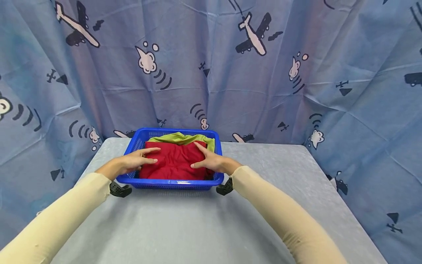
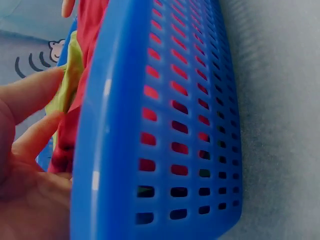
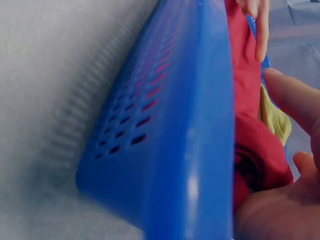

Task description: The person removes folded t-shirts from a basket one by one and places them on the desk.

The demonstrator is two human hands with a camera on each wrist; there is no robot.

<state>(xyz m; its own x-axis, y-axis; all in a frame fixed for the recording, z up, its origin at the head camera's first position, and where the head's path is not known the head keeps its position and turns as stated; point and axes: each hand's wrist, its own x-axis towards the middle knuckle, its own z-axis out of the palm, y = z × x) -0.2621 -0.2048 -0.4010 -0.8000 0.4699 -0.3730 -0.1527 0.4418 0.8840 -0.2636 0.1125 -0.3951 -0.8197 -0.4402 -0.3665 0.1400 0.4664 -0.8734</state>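
A blue plastic basket with slotted sides holds a folded red cloth in front of a yellow-green cloth. My left hand is at the red cloth's left end, inside the rim, its thumb and a finger spread apart. Mirroring it, my right hand is at the right end, with thumb and forefinger stretched out over the red cloth. In the right wrist view, the palm side of that hand lies against a rolled edge of the red cloth. The lower fingers of both hands are partly hidden.
The basket stands at the back of a grey table, close to a blue curtain printed with planes and clouds. More curtain hangs along the left and right sides. A dark wrist device sits on each wrist.
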